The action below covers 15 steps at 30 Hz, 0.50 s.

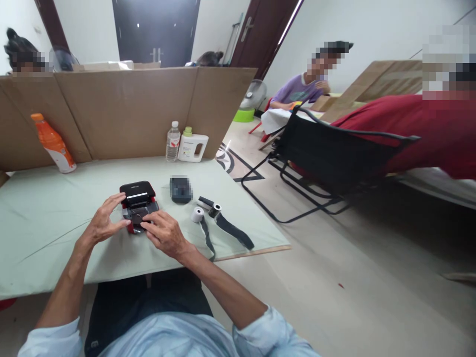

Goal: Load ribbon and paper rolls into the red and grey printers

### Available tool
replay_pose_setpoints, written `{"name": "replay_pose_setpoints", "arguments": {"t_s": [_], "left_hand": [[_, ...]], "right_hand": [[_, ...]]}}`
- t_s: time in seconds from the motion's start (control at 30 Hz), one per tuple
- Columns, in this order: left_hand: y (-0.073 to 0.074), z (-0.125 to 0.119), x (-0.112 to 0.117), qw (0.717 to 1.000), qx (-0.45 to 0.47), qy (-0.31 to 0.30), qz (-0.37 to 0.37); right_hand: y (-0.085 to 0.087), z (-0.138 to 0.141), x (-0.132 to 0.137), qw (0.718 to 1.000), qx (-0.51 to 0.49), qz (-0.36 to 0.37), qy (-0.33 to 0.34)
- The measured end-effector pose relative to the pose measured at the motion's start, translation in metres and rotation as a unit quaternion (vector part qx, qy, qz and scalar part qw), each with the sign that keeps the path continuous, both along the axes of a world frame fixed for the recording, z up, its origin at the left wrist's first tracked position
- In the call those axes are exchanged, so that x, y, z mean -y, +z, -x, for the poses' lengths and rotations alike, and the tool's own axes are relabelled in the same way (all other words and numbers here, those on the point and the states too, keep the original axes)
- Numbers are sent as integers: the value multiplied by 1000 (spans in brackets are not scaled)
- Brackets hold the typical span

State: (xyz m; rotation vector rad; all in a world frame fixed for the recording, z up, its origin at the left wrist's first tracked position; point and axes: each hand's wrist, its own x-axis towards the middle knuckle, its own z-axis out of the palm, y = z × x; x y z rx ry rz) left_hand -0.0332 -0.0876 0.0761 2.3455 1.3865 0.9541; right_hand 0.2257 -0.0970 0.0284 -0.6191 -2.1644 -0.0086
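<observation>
Near the table's front edge the small printer lies lengthwise away from the person, left hand fingers spread along its left side, right hand fingers bunched on its near end.

Probably makeshift workroom: cardboard dividers, cloth-covered table, folding chair, dark doors.

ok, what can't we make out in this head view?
Head view:
- black-and-red box-shaped plastic device, lid open: front part covered by left hand and right hand.
- dark flat rectangular object beside it: pixelated.
- white plastic jug: label too small to read.
</observation>
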Motion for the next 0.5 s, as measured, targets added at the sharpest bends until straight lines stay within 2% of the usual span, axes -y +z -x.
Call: {"name": "replay_pose_setpoints", "arguments": {"t_s": [0.17,0.37,0.5], "left_hand": [[-11,-7,9,998,-56,26,-26],[-20,-15,15,994,-59,71,-51],[-23,-15,18,993,-63,93,-42]], "right_hand": [[-1,3,2,1000,10,21,2],[7,-4,0,999,-2,29,30],[15,-14,-15,996,-30,83,-18]]}}
